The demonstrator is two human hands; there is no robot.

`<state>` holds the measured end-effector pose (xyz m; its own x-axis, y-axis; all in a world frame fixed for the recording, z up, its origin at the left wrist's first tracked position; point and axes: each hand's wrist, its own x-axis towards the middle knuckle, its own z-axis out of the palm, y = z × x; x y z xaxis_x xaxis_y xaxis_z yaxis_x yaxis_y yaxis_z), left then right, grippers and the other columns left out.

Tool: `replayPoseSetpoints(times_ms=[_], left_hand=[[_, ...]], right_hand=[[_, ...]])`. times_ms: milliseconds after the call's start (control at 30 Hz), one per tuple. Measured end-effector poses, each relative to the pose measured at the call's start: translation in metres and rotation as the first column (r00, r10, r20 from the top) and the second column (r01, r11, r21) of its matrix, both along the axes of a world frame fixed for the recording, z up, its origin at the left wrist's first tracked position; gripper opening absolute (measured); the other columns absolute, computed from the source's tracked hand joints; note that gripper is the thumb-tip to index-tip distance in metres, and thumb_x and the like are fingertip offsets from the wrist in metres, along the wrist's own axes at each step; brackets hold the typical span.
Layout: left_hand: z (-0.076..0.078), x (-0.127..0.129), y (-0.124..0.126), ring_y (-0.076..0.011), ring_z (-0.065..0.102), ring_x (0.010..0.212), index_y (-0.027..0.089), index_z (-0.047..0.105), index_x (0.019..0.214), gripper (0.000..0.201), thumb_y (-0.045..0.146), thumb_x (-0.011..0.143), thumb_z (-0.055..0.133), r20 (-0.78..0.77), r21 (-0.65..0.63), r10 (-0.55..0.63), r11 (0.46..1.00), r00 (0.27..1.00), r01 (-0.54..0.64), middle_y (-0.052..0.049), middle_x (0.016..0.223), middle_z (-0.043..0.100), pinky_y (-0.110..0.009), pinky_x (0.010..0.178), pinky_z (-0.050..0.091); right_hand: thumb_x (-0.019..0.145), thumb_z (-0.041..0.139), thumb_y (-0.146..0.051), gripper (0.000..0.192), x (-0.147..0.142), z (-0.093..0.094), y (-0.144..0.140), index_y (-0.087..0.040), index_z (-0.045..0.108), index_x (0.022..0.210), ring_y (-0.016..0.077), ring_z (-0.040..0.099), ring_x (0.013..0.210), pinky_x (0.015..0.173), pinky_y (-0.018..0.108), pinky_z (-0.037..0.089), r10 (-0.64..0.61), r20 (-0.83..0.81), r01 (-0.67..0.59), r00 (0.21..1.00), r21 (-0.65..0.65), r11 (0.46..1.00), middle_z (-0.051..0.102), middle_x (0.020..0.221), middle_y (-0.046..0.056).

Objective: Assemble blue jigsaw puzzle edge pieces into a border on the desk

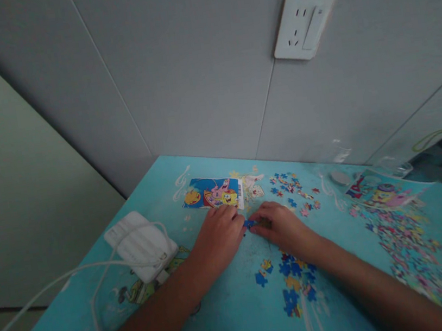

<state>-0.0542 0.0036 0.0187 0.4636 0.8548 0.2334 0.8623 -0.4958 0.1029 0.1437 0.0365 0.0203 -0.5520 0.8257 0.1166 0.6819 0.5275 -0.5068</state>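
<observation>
Head view: two bare forearms reach in from the near edge and slant toward each other, so that the hands meet low over the middle of the turquoise surface [225, 313]. The left hand [223, 233] lies back upward, its wrist nearly in line with the forearm; its fingers are curled and close together, with the tips hidden, so I cannot tell whether they grip anything. The right hand [278, 227] leans inward from a slightly bent wrist, its fingers arched over a shadowed hollow and their tips clamped on small blue jigsaw pieces [249, 224], which sit in the narrow gap between the hands, next to the left hand's inner edge. Just beyond the left hand lies a cartoon picture card [213, 193], and past the right hand is a scatter of loose pieces [287, 186]. A mostly blue and yellow cluster [292, 281] spreads on the near side of the right wrist, with a smaller group [263, 273] to its left. Farther right, a large multicoloured heap [408, 243] stretches beyond the right forearm, below a cartoon sheet [384, 189] and a round whitish disc [340, 178]. Well left of the hands, a white box-shaped device [139, 242] rests with a white cable [75, 270] across it. Behind, a socket plate [304, 25] is set in the grey wall [199, 70].
</observation>
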Motion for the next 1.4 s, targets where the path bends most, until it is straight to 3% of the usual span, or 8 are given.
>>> replayPoseSetpoints(times_ms=[533,800,1067,1200,1400], left_hand=[[-0.002,0.0,0.0,-0.0238,0.057,0.099,0.019,0.065,0.091,0.009,0.025,0.094,0.06,-0.012,0.018,-0.005,1.0,1.0,0.005,-0.006,0.096,0.061,-0.04,0.085,0.043],[-0.001,0.0,0.0,-0.024,0.056,0.098,0.019,0.065,0.091,0.01,0.026,0.094,0.059,-0.01,0.017,-0.004,1.0,1.0,0.004,-0.006,0.097,0.061,-0.04,0.086,0.042],[0.001,-0.001,0.0,-0.0242,0.056,0.099,0.018,0.066,0.091,0.01,0.025,0.094,0.059,-0.012,0.009,-0.011,1.0,1.0,0.011,-0.006,0.097,0.062,-0.039,0.084,0.041],[0.004,-0.001,-0.001,-0.0242,0.057,0.099,0.018,0.067,0.093,0.013,0.027,0.095,0.059,-0.019,0.008,-0.012,1.0,1.0,0.012,-0.006,0.095,0.062,-0.038,0.083,0.042],[0.001,-0.001,0.0,-0.0246,0.057,0.098,0.018,0.068,0.093,0.012,0.026,0.094,0.059,-0.032,0.024,-0.016,1.0,0.999,0.016,-0.007,0.095,0.062,-0.039,0.084,0.042]], right_hand=[[0.082,0.072,-0.024,0.014,0.003,0.002,-0.001,-0.021,0.073,0.095,0.0177,0.06,0.082,0.073,0.028,0.044,-0.047,0.022,0.047,0.999,0.009,0.999,0.066,0.089,0.004],[0.076,0.072,-0.023,0.014,-0.007,0.008,0.005,-0.019,0.074,0.089,0.0151,0.059,0.067,0.062,0.026,0.042,-0.12,0.033,0.124,0.992,-0.19,0.974,0.07,0.077,0.002],[0.08,0.065,-0.022,0.011,0.001,0.009,0.007,-0.016,0.074,0.082,0.0133,0.061,0.064,0.059,0.023,0.046,-0.128,-0.151,0.064,0.98,-0.371,0.926,0.071,0.072,0.002],[0.081,0.066,-0.024,0.011,0.016,0.011,0.007,-0.017,0.074,0.084,0.0144,0.062,0.064,0.059,0.025,0.046,-0.154,-0.077,0.125,0.985,-0.295,0.947,0.072,0.073,0.002],[0.084,0.068,-0.025,0.01,0.026,0.018,-0.009,-0.021,0.074,0.091,0.0171,0.063,0.076,0.07,0.028,0.046,-0.14,0.065,0.141,0.988,-0.007,0.99,0.073,0.087,0.004]])
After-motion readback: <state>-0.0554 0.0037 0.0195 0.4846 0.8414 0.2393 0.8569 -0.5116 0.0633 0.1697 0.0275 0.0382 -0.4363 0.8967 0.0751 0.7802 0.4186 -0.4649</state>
